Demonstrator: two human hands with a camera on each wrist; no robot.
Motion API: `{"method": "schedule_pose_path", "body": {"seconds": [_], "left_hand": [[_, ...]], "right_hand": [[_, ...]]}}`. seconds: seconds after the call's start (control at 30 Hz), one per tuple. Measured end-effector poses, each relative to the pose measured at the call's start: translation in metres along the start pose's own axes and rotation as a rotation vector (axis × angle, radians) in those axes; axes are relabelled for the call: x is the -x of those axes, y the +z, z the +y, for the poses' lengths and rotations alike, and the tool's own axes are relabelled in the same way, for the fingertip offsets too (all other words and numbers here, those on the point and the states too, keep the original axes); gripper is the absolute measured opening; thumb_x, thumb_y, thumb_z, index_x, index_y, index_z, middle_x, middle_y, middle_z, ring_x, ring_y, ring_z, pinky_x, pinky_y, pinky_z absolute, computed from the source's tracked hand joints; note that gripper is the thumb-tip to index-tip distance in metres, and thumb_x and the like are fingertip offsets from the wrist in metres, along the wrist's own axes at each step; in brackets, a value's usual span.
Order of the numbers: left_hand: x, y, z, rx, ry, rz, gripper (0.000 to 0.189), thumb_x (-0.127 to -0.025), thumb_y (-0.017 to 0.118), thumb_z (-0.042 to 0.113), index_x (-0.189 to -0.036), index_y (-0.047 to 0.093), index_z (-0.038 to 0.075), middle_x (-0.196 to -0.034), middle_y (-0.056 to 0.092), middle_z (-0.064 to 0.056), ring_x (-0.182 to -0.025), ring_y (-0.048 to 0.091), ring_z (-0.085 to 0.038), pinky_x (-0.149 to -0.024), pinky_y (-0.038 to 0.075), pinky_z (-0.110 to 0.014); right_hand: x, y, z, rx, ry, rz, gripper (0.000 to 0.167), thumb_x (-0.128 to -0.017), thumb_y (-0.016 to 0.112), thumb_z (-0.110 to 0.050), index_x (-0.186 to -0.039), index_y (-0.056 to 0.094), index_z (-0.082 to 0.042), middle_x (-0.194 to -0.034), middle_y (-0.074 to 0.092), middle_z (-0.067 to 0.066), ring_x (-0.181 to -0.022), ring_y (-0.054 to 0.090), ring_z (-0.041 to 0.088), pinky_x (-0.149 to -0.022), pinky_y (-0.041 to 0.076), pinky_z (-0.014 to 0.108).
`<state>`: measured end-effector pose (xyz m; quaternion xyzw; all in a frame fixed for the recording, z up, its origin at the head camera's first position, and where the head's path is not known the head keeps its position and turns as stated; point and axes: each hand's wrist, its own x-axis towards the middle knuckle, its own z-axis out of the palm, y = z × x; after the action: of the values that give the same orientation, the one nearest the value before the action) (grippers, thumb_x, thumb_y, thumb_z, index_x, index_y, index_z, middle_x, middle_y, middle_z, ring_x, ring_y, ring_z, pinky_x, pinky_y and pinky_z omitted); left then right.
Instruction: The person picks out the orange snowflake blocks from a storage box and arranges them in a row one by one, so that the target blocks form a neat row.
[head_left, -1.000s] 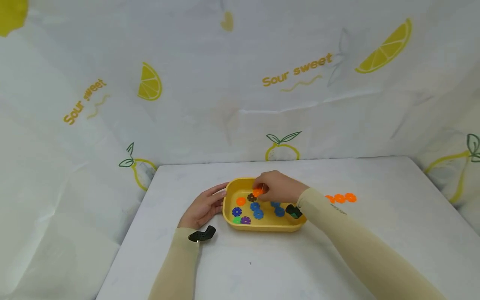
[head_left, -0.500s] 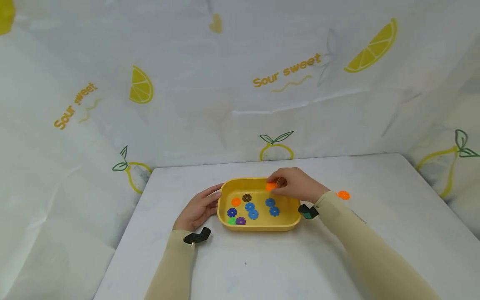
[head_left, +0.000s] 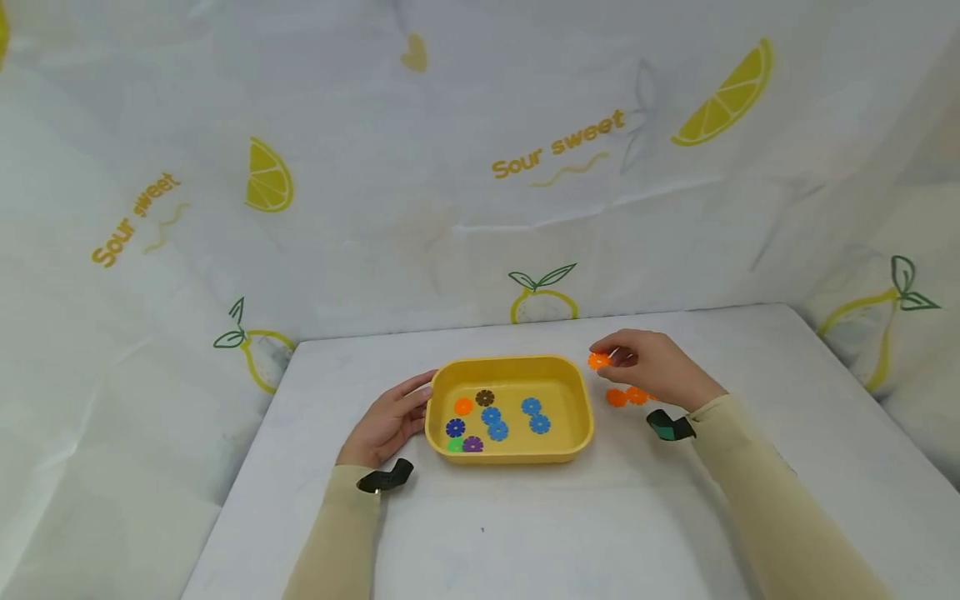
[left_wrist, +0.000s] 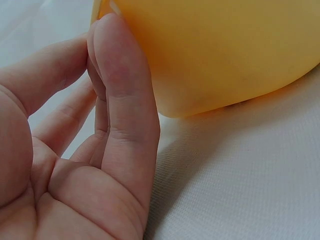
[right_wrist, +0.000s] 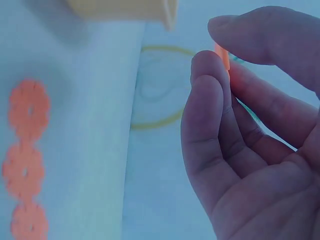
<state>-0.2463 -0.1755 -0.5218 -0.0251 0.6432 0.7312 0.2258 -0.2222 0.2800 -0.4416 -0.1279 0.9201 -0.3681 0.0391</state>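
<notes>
Pinched between the thumb and fingers of my right hand (head_left: 652, 364) is an orange snowflake disc (head_left: 597, 361), held just past the right end of the yellow tray (head_left: 587, 412). Only its edge shows in the right wrist view, between the fingertips. Below this hand lies a row of joined orange discs (right_wrist: 24, 171), partly covered by it in the head view. My left hand (head_left: 386, 425) rests its fingers against the tray's left end. In the left wrist view these fingers (left_wrist: 125, 90) touch the outer wall near the rim.
Inside the tray lie joined light blue discs (head_left: 497, 430), a brown disc (head_left: 485, 398), an orange disc (head_left: 463, 406), a dark blue disc (head_left: 455, 427), a purple disc (head_left: 472, 444) and a green disc (head_left: 455, 445). Lemon-print cloth hangs behind the white table (head_left: 480, 533).
My right hand has lifted the orange disc out of the tray and carried it right, over the rim towards the orange row. The left hand stays at the tray's left end.
</notes>
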Motion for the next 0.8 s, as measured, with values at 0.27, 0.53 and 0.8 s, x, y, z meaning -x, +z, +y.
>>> {"method": "schedule_pose_path", "body": {"seconds": [0.27, 0.53, 0.8], "left_hand": [[0.003, -0.004, -0.001, 0.004, -0.015, 0.02, 0.052, -0.103, 0.075, 0.038, -0.152, 0.062, 0.027, -0.146, 0.067, -0.011, -0.111, 0.071, -0.022, -0.098, 0.064, -0.031], [0.004, -0.002, -0.001, 0.005, -0.025, 0.031, 0.049, -0.105, 0.072, 0.036, -0.152, 0.061, 0.027, -0.146, 0.067, -0.012, -0.11, 0.071, -0.021, -0.096, 0.064, -0.029], [0.001, 0.001, -0.001, 0.018, -0.036, 0.017, 0.052, -0.106, 0.071, 0.035, -0.156, 0.058, 0.025, -0.148, 0.067, -0.01, -0.11, 0.072, -0.019, -0.097, 0.064, -0.03]], "right_hand": [[0.021, -0.018, 0.042, 0.006, 0.079, 0.056, 0.037, -0.102, 0.077, -0.039, -0.135, 0.074, -0.023, -0.134, 0.073, 0.004, -0.116, 0.068, 0.026, -0.098, 0.058, 0.042], [0.042, -0.029, 0.081, 0.047, 0.128, 0.1, 0.042, -0.102, 0.077, -0.035, -0.14, 0.072, -0.018, -0.135, 0.074, 0.011, -0.116, 0.069, 0.031, -0.093, 0.056, 0.041], [0.054, -0.036, 0.113, 0.088, 0.156, 0.115, 0.043, -0.101, 0.077, -0.032, -0.14, 0.071, -0.013, -0.133, 0.073, 0.017, -0.117, 0.069, 0.036, -0.087, 0.056, 0.038]]}}
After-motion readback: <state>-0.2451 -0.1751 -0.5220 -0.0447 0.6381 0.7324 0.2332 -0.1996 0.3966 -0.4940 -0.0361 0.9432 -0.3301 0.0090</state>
